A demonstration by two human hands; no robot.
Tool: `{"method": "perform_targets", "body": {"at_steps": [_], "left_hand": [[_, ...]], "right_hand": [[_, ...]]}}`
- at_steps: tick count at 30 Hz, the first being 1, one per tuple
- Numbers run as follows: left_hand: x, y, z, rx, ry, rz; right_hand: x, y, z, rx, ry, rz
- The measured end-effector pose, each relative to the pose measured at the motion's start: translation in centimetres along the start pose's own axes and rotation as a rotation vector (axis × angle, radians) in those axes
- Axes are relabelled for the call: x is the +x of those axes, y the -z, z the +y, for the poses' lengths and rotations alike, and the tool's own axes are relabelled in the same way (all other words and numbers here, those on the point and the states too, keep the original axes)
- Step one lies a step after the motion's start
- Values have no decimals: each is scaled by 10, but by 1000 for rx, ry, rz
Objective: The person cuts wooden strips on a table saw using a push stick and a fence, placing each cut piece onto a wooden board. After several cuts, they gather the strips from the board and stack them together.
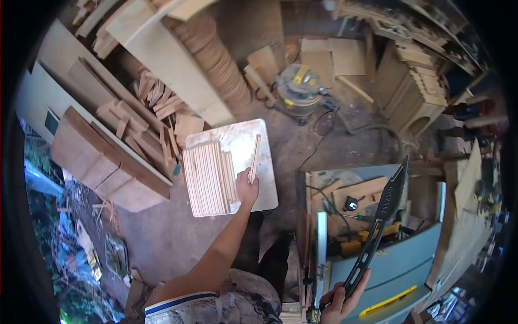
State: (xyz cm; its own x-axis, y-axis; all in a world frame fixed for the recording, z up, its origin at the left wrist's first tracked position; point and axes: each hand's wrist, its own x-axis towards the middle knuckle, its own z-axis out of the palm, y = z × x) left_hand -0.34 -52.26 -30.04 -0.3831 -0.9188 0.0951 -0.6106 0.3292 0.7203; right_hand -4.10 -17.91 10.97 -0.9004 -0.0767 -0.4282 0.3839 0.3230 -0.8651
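My left hand (247,189) is closed around the lower end of a narrow wooden strip (256,151), held upright over a white square board (264,189). Just left of that hand, several similar wooden strips (202,181) lie side by side in a stack on the board. At the lower right, my right hand (342,301) grips the lower end of a long black tool (386,202) with slots along its handle and lettering on its wider upper part. Its exact kind I cannot tell. It slants up across a grey workbench (394,259).
A tape measure (351,203), a screwdriver (353,217) and wood pieces lie in the bench's recess. A yellow level (388,301) is at its front. Beyond stand a shop vacuum (301,89) and stacked round discs (216,59). Boards (110,156) lean at left.
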Motion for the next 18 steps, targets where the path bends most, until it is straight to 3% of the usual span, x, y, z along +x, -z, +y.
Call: {"method": "perform_targets", "body": {"at_steps": [2, 4, 6, 8, 13, 14, 16, 18], "left_hand": [[-7, -21, -64, 109, 6, 12], [-14, -52, -106, 169, 268, -31], [-26, -68, -139, 202, 313, -48], [-30, -79, -160, 333, 291, 65], [-19, -62, -164, 455, 649, 57], [-19, -59, -170, 451, 636, 48], [-16, -53, -180, 613, 181, -65], [-11, -36, -182, 719, -132, -344]], "right_hand": [[6, -50, 1, 54, -119, 45], [12, -72, 24, 118, -128, 1], [13, -86, 43, 74, -185, 6], [14, -97, 48, 96, -194, 62], [-6, -69, 56, 25, -176, 286], [-7, -66, 53, 25, -105, 338], [-14, -42, 56, -83, 48, 413], [-19, -9, 60, -203, 57, 649]]}}
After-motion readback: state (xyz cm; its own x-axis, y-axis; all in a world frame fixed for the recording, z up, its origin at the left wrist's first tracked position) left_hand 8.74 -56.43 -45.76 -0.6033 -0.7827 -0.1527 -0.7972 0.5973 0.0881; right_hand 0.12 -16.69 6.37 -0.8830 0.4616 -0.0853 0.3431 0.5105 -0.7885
